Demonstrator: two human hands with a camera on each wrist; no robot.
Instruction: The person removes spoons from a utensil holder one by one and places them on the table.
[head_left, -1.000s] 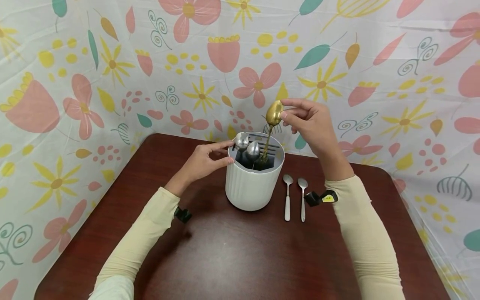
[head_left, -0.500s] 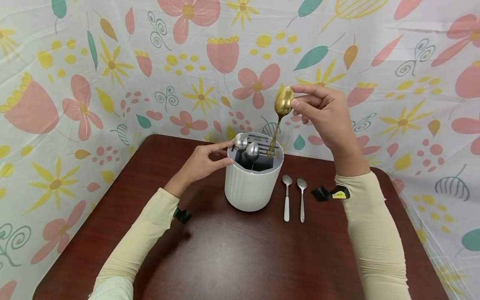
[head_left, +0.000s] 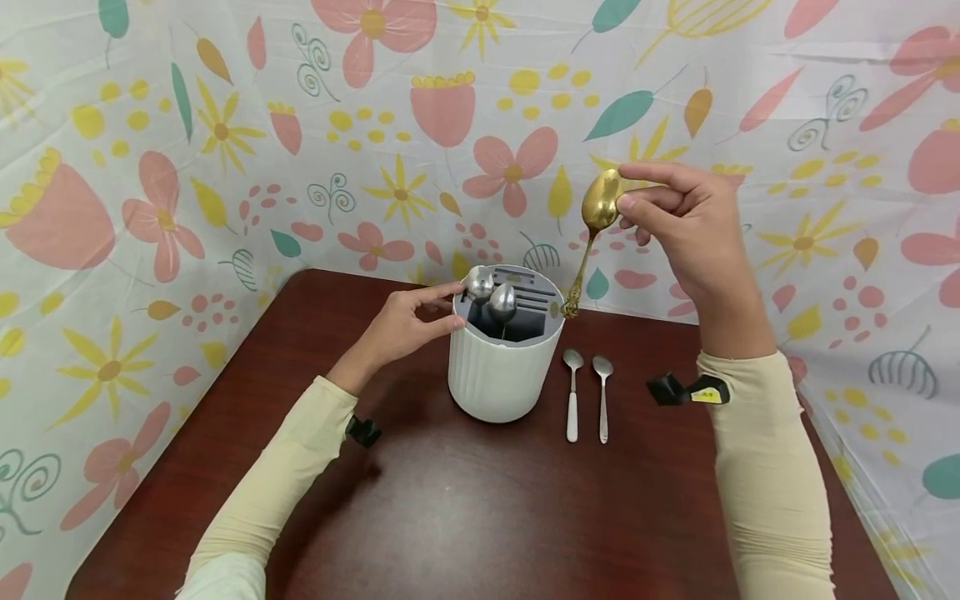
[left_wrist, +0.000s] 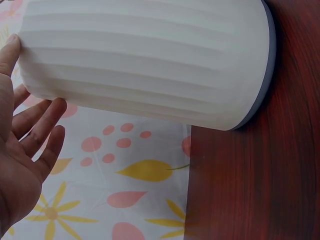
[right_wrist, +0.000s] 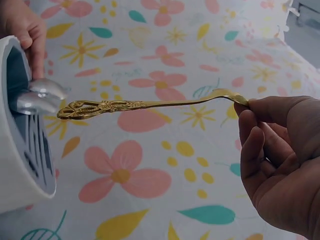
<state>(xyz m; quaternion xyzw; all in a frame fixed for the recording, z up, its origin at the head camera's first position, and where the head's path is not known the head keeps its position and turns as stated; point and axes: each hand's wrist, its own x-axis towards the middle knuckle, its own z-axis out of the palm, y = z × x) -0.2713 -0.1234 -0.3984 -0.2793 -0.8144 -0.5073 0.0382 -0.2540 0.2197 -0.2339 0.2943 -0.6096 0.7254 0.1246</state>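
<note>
Watching remotely, I saw my right hand pinch the ornate gold spoon by its bowl, handle slanting down-left, tip near the white utensil holder; my left hand, fingers apart, touched the holder's left side.

The head view is brightly lit; a pale glare is thrown on the desk toward six o'clock, and a soft shadow is cast toward seven. Highlights are caught on the gold spoon. Both wrist views are rendered dimmer.
</note>
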